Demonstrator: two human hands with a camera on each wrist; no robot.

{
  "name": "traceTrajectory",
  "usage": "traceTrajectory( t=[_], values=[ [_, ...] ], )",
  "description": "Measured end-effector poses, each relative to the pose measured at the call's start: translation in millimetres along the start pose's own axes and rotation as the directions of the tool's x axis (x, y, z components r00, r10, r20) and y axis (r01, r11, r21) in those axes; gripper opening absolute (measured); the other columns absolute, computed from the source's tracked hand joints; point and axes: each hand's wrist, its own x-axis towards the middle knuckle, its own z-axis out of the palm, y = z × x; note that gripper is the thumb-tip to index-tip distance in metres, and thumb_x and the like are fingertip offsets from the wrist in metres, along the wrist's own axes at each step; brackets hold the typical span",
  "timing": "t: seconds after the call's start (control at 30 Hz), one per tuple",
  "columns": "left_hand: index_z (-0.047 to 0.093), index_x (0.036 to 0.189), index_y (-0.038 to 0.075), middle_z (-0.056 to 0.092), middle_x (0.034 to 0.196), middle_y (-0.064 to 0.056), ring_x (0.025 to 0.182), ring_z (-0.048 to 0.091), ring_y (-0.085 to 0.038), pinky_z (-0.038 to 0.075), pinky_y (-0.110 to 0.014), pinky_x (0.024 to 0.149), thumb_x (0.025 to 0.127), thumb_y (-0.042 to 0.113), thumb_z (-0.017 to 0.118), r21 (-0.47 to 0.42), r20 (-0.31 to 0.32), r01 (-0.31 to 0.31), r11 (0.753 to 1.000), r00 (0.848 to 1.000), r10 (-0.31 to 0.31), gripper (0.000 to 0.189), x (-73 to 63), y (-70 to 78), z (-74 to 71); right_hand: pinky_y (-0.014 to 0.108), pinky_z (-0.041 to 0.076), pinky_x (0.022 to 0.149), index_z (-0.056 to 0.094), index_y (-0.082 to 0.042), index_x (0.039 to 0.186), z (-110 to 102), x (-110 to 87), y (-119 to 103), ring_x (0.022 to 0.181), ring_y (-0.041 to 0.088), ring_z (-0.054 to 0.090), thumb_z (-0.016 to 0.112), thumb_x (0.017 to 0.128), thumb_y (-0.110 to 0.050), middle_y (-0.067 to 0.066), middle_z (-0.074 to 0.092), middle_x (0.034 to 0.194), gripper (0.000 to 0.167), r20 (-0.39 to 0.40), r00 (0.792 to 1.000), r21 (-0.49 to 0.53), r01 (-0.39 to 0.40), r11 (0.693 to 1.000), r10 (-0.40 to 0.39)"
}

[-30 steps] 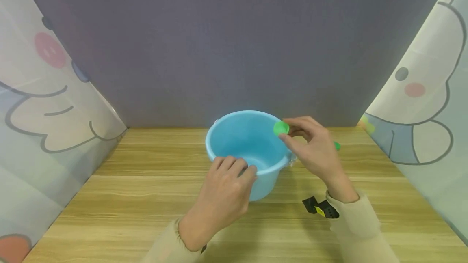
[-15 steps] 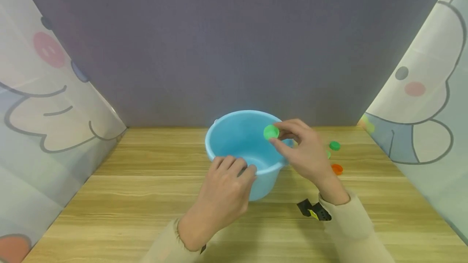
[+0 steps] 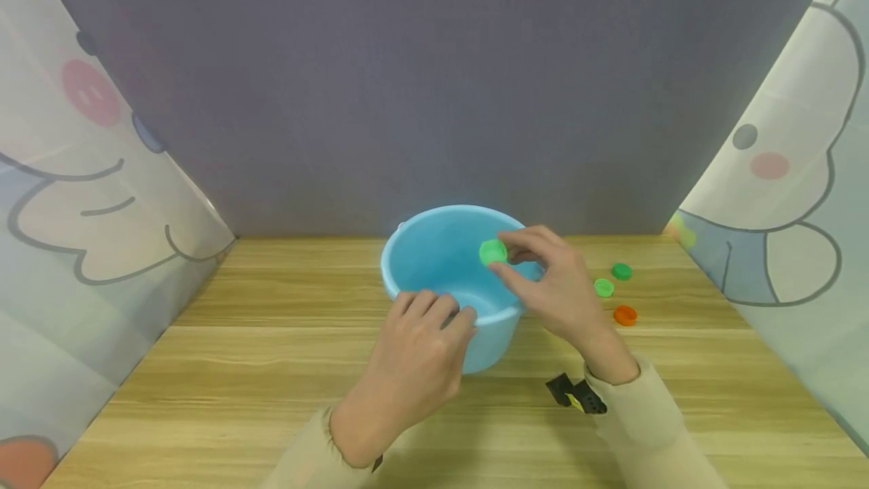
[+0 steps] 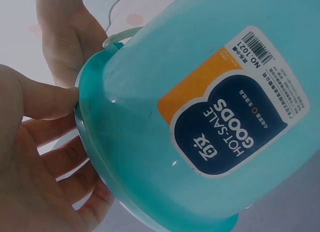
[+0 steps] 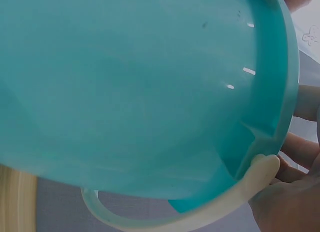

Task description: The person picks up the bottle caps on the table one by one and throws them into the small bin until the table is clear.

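Observation:
A light blue bucket (image 3: 490, 342) stands upright on the wooden table. My left hand (image 3: 413, 364) grips its near rim, fingers curled over the edge. In the left wrist view, the thumb of the left hand (image 4: 37, 157) presses the outer wall below the rim, near a printed label (image 4: 220, 124). Above the bucket's mouth, the thumb and fingers of my right hand (image 3: 558, 285) pinch a light green bottle cap (image 3: 492, 252). The right wrist view shows the bucket wall (image 5: 125, 91) and part of the right hand (image 5: 300, 192); the pinched cap is hidden there.
To the bucket's right lie a dark green cap (image 3: 621, 271), a light green cap (image 3: 603, 288) and an orange cap (image 3: 625, 315). A pale bucket handle (image 5: 215, 212) hangs at the rim. A grey panel (image 3: 434, 89) rises behind the table (image 3: 271, 368); printed cartoon sheets flank it.
My right hand has moved left and slightly down with the green cap, from the bucket's right rim to over its mouth. The loose caps have come into view. My left hand has stayed put.

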Motion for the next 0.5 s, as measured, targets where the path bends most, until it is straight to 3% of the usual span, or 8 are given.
traceTrajectory(
  t=[0.17, 0.5],
  values=[
    [0.066, 0.086, 0.01, 0.057, 0.078, -0.002, 0.074, 0.054, -0.022, 0.043, -0.034, 0.071, 0.088, 0.009, 0.066, 0.001, -0.018, -0.008, 1.0, 1.0, 0.008, 0.002, -0.5, -0.1, 1.3, 0.024, 0.055, 0.086, 0.072, 0.001, 0.118, -0.3, -0.1, 1.0, 0.092, 0.026, 0.068, 0.081, 0.083, -0.001, 0.006, 0.068, 0.106, 0.036, -0.006, 1.0, 0.009, 0.012, 1.0, -0.012],
    [0.065, 0.086, 0.012, 0.057, 0.077, -0.001, 0.074, 0.054, -0.023, 0.043, -0.035, 0.071, 0.093, 0.009, 0.056, -0.013, 0.003, 0.005, 1.0, 1.0, -0.005, 0.013, 0.5, 0.5, -0.7, 0.021, 0.054, 0.086, 0.073, 0.0, 0.116, -2.4, 0.0, 2.1, 0.091, 0.022, 0.068, 0.081, 0.083, -0.002, 0.005, 0.069, 0.106, 0.034, -0.015, 1.0, 0.004, 0.024, 1.0, -0.024]
  ],
)
